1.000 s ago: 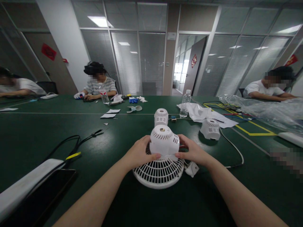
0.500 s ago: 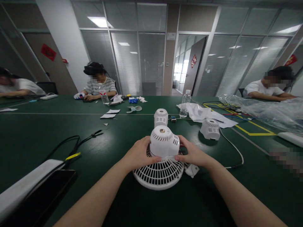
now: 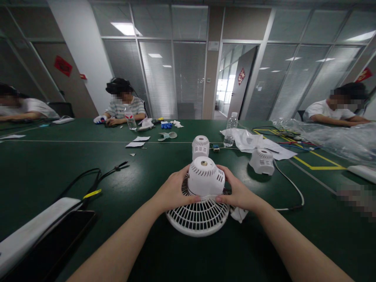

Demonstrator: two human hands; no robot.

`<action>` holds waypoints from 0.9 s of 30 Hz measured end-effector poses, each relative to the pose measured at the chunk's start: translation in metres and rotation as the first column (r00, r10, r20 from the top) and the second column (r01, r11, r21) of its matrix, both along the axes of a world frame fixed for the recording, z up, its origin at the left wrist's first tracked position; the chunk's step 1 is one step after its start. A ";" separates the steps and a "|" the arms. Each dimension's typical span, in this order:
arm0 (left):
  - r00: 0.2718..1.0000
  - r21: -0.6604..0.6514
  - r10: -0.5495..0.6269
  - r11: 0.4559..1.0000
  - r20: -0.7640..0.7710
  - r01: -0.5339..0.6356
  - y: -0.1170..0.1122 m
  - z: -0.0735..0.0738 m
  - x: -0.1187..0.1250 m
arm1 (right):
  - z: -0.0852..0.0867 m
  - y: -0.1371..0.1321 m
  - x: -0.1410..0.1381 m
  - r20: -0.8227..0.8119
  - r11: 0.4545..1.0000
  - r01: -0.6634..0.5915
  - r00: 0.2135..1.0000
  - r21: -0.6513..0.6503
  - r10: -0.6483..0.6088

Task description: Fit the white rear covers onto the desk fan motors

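A white vented motor housing (image 3: 206, 178) of a small fan sits on top of a round white fan grille (image 3: 198, 219) in front of me. My left hand (image 3: 174, 192) grips the housing's left side, thumb along its lower front edge. On the other side my right hand (image 3: 235, 190) clasps it, thumb also at the front lower edge. The fingertips behind the housing are partly hidden. A small white part (image 3: 239, 214) lies beside the grille, under my right wrist. Just behind stands a second white housing (image 3: 201, 146), and a third housing (image 3: 262, 161) rests to the right with a cable.
A power strip (image 3: 38, 231) and a dark phone (image 3: 58, 244) lie at left. Behind are a water bottle (image 3: 230, 130), white paper (image 3: 282, 152), a fan blade (image 3: 167, 136) and clear plastic sheeting (image 3: 329, 135). Co-workers sit across the green table (image 3: 158, 156).
My right hand has shifted slightly around the housing, its thumb now closer to the left thumb. The housing has turned or tilted very little; the view has moved slightly.
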State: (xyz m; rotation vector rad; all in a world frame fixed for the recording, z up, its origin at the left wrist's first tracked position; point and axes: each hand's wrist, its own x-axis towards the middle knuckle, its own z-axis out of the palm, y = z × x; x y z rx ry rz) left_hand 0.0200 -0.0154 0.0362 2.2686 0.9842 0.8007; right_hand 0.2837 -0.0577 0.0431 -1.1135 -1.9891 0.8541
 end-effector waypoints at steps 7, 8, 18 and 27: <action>1.000 -0.035 0.012 0.999 0.013 -0.012 -0.001 0.000 0.000 | 0.002 -0.001 -0.002 0.019 0.998 0.056 0.998 0.029 -0.056; 1.000 -0.040 0.009 0.999 0.019 -0.008 -0.001 0.000 0.000 | 0.002 -0.001 -0.002 0.011 0.998 0.053 0.999 0.023 -0.053; 1.000 -0.070 -0.003 0.998 0.028 0.005 -0.002 0.001 -0.001 | 0.000 0.000 -0.002 -0.042 0.999 0.019 0.999 0.043 -0.017; 0.998 -0.080 -0.028 0.996 0.055 0.032 -0.002 0.000 0.001 | 0.002 0.000 -0.006 -0.038 0.999 0.027 0.999 0.034 -0.026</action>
